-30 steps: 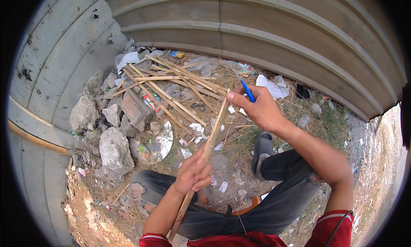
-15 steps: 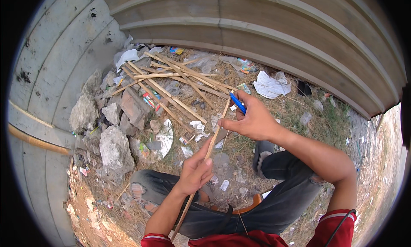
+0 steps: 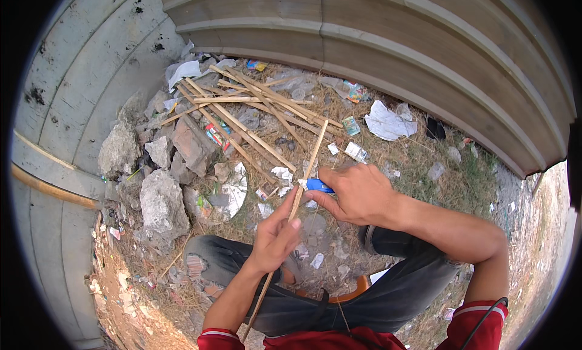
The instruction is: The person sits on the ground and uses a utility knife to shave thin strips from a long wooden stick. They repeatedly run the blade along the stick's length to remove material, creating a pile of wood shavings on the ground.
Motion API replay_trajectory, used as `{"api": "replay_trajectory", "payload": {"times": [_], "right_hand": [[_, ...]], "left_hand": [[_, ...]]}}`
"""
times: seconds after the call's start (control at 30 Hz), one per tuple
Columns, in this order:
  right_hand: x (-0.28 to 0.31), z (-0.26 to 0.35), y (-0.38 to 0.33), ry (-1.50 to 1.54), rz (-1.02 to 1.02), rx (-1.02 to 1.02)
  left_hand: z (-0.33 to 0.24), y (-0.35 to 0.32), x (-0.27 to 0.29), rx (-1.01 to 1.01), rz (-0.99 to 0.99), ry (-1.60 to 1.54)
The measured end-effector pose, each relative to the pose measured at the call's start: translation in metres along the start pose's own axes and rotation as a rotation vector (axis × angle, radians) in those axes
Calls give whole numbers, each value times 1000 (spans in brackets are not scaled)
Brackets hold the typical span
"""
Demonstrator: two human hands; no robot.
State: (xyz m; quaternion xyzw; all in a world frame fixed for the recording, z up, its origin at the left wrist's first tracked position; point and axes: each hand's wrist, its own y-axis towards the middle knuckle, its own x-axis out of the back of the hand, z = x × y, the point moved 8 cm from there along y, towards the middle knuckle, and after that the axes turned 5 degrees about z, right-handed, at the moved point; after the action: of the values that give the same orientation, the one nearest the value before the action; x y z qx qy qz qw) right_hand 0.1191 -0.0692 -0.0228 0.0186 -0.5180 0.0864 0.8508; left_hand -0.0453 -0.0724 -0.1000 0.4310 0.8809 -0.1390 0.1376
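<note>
My left hand [image 3: 271,240] is closed around a long, thin wooden stick [image 3: 317,145], probably split bamboo. The stick slants from beside my left forearm up to its free end near the pile. My right hand [image 3: 365,193] grips a blue utility knife [image 3: 319,185], its tip against the stick just above my left fingers. Part of the knife's handle is hidden by my right fingers. Beyond my hands, several similar sticks [image 3: 225,110] lie crossed in a loose heap on the ground.
Broken rocks [image 3: 163,206] are piled at the left, beside a grey panel wall [image 3: 91,89]. A corrugated metal sheet [image 3: 388,41] closes off the far side. Paper scraps [image 3: 390,121] and plastic litter dot the dry grass. My bent legs [image 3: 400,283] lie beneath my arms.
My right hand has drawn the knife down along the stick, from near its far end to just above my left hand. The left hand still holds the stick in nearly the same place.
</note>
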Motion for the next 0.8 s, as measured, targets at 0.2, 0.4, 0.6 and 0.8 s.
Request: {"api": "replay_trajectory", "payload": {"times": [0.2,0.4,0.6,0.8], "right_hand": [[87,-90,7,54,-424,-229],[31,-23,-3,113,-56,-35],[-11,-3,4,59,16,48],[3,-29,17,7,-96,-9]], "left_hand": [[11,-18,-2,59,33,-98],[9,-4,4,36,24,-130],[12,-5,6,67,10,-194],[15,1,7,98,7,-219]]}}
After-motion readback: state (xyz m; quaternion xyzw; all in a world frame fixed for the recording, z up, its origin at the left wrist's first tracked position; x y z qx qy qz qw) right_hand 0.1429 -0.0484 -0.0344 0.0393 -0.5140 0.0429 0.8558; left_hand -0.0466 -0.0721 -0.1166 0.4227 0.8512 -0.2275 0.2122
